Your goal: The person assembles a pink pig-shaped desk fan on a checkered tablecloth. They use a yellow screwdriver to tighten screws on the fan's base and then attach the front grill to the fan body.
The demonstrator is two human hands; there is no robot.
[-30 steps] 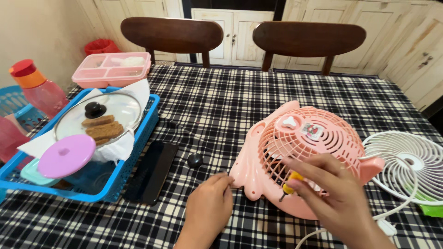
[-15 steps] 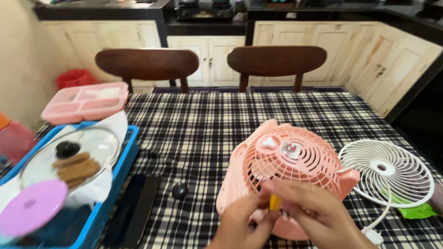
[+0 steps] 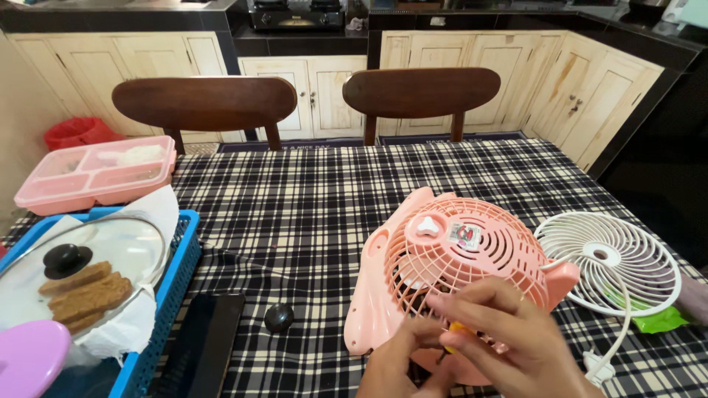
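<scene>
On the checked tablecloth (image 3: 310, 206), we have both hands at the lower edge of the pink fan (image 3: 457, 265).
Our right hand (image 3: 509, 343) curls its fingers (image 3: 472, 304) nearly closed round a small yellow-handled tool (image 3: 459, 329) against the grille; our left hand (image 3: 402, 365) pinches at the fan's bottom rim, though what it grips we cannot tell; the white fan guard (image 3: 616, 262) lies just beside; a black knob (image 3: 279, 318) sits near.

A single head-worn camera looked down and forward across the checked table (image 3: 310, 199) from its near edge. It sat close over the hands (cut off at the bottom right of the frame) at the pink fan (image 3: 450, 258). Two chairs (image 3: 206, 103) and kitchen cupboards (image 3: 310, 81) filled the top; there was no second view.
</scene>
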